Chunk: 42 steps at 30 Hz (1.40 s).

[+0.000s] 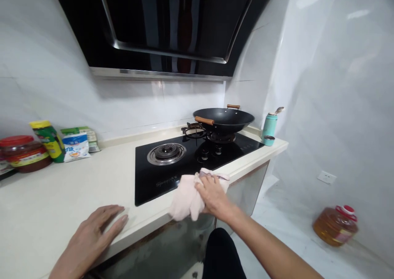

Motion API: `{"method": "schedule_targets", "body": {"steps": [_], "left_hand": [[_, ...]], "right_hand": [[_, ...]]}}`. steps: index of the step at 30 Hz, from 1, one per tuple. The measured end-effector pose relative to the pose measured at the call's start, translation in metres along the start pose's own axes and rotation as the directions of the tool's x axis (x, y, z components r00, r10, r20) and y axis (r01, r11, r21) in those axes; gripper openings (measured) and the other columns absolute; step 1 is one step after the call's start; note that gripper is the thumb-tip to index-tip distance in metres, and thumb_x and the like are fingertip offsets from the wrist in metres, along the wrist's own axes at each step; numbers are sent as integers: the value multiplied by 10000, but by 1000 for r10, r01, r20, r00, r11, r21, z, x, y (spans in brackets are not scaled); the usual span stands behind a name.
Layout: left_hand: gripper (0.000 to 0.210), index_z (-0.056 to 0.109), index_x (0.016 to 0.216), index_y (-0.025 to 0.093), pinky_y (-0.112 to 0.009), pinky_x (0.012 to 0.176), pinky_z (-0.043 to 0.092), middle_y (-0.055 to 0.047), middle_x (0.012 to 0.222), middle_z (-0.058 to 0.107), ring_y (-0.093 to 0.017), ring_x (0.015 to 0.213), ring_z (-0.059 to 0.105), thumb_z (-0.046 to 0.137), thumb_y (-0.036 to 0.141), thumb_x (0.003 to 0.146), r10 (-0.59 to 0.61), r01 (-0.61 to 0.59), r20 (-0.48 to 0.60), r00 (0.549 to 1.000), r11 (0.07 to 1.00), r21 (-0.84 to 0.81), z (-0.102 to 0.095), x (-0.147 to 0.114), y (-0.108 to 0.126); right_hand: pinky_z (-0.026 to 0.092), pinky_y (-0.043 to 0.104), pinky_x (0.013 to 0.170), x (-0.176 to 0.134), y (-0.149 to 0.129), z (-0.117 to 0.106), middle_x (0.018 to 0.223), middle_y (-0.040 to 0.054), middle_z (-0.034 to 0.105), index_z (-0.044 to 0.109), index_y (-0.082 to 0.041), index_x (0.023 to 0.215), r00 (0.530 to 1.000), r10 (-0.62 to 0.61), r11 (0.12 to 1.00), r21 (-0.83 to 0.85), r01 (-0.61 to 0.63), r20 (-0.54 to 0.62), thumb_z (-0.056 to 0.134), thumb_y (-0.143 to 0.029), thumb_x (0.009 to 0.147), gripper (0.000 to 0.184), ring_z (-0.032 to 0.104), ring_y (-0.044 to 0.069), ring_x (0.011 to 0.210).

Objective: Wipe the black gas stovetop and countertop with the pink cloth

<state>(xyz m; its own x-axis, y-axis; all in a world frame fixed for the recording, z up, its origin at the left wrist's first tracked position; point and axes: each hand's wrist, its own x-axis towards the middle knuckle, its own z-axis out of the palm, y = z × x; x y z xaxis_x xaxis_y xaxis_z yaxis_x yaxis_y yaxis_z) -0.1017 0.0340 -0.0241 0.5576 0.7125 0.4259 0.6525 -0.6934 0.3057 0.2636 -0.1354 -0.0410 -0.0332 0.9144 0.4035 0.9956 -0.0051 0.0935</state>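
Note:
My right hand (213, 193) grips a pale pink cloth (186, 199) at the front edge of the counter, just before the black gas stove (146, 184). Part of the cloth hangs over the edge. Resting on the white countertop (101, 180), left of the stove, my left hand (95, 234) has its fingers stretched out and holds nothing. The stove's left burner (166, 153) is bare. A black wok (226, 121) with wooden handles sits over the right burner, and a loose pan support (193, 131) lies behind the knobs (211, 152).
A red-lidded jar (26, 154), a green-and-yellow container (48, 141) and seasoning packets (76, 147) stand at the left. A turquoise flask (270, 125) and its cup (269, 140) are at the right end. The range hood (178, 28) hangs overhead. An oil jug (335, 226) stands on the floor.

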Motion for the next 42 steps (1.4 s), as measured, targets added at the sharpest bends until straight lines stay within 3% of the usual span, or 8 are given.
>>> {"method": "schedule_targets", "body": {"steps": [8, 15, 21, 24, 30, 35, 38, 42], "left_hand": [[497, 746, 1107, 284, -394, 1016, 554, -44, 1222, 733, -271, 1101, 698, 552, 682, 881, 6, -6, 10, 1000, 1000, -14, -2, -3, 4], [510, 751, 1131, 282, -375, 1013, 558, -38, 1228, 738, -269, 1113, 700, 555, 677, 877, 55, -55, -9, 998, 998, -16, 1, -2, -1], [558, 738, 1220, 309, -487, 1063, 521, -50, 1332, 695, -328, 1220, 650, 568, 687, 847, 60, -64, 54, 997, 995, 75, 0, -2, -1], [581, 736, 1235, 299, -511, 1063, 515, -63, 1360, 676, -345, 1244, 632, 578, 691, 837, 55, -63, 74, 996, 993, 104, 1, -3, -4], [536, 750, 1199, 297, -491, 1056, 520, -62, 1364, 672, -325, 1235, 633, 569, 674, 864, 65, -70, 77, 995, 995, 71, 0, -5, -4], [444, 775, 1097, 297, -453, 1035, 534, -50, 1352, 677, -297, 1213, 638, 551, 626, 899, 62, -64, 68, 996, 998, 24, -4, -5, 1], [417, 774, 1087, 279, -449, 1029, 530, -61, 1357, 673, -295, 1215, 629, 550, 586, 915, 64, -65, 70, 995, 998, 1, -6, -7, 4], [411, 765, 1102, 279, -473, 1057, 506, -64, 1380, 656, -299, 1250, 606, 538, 576, 931, 25, -24, 90, 996, 1000, -10, -7, -8, 8]], "right_hand": [[353, 549, 1048, 30, -77, -14, 1303, 181, 550, 538, -166, 1282, 978, -208, 978, 8, 208, 20, 822, -535, 724, 727, 505, 329, 1106], [397, 530, 982, 40, -109, -18, 1229, 176, 572, 556, -162, 1216, 956, -292, 956, 9, 292, -39, 790, -587, 748, 675, 513, 321, 1056], [409, 509, 959, 50, -134, -19, 1203, 170, 569, 567, -168, 1164, 941, -330, 944, -4, 330, -72, 809, -619, 714, 682, 506, 332, 1072], [400, 515, 976, 55, -142, -18, 1190, 164, 565, 568, -166, 1146, 928, -361, 931, 27, 365, -86, 758, -636, 765, 634, 502, 331, 1080], [349, 502, 1058, 59, -132, -12, 1270, 146, 542, 533, -175, 1262, 889, -432, 869, 196, 455, -149, 673, -699, 823, 698, 469, 316, 1163], [393, 376, 981, 64, -108, -19, 1233, 66, 587, 555, -245, 1242, 903, -415, 764, 498, 411, -109, 694, -349, 865, 415, 512, 237, 1155], [405, 340, 956, 66, -91, -21, 1206, 39, 609, 570, -264, 1233, 935, -340, 710, 627, 322, -96, 647, -212, 842, 402, 545, 205, 1121], [420, 325, 969, 69, -62, -12, 1211, 42, 627, 605, -262, 1235, 967, -212, 692, 677, 248, -138, 581, -135, 824, 431, 561, 192, 1114]]}}
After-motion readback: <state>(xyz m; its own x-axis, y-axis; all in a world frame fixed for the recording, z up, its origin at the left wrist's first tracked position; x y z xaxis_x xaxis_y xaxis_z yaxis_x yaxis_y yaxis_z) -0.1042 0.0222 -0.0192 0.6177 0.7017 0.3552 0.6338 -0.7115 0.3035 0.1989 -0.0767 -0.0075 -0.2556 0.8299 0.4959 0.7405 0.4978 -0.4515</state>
